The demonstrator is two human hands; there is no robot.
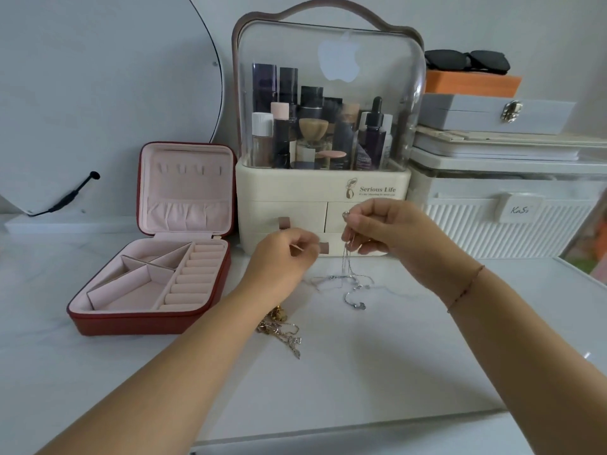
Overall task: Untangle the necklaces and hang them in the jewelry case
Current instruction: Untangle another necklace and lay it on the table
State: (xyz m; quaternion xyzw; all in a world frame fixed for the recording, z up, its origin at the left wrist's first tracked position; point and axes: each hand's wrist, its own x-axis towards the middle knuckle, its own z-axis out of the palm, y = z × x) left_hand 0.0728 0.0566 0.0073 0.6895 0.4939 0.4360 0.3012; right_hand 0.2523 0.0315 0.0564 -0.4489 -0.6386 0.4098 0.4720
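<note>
Nearest, a tangle of gold necklaces [280, 327] lies on the white marbled desk [377, 372]. Its far end is hidden under the left forearm, and a loose tail trails toward the near right.

Just beyond, the silver necklaces [348, 283] lie in a knot spread left to right, and one strand rises almost straight up into the right hand [377, 228]. That hand pinches the strand between thumb and fingertips. A thin bracelet [466, 287] circles its wrist.

The left hand [285, 257] is beside it, a little apart, its fingertips pressed together. Whether it grips a chain is too fine to make out.

To the left the red jewelry case [154, 257] stands open with its lid upright at the back and its pink lining facing forward. The lid's row of small hooks is bare, and the compartments below hold nothing.

Behind the hands is a cream makeup box [323, 192] with a clear dome full of bottles; the hands partly cover its drawers.

Far left a round mirror [98, 93] is cut off by the frame. On the right, a ribbed white bin [512, 221] carries stacked boxes [492, 114] and sunglasses [468, 60] against a pale wall.
</note>
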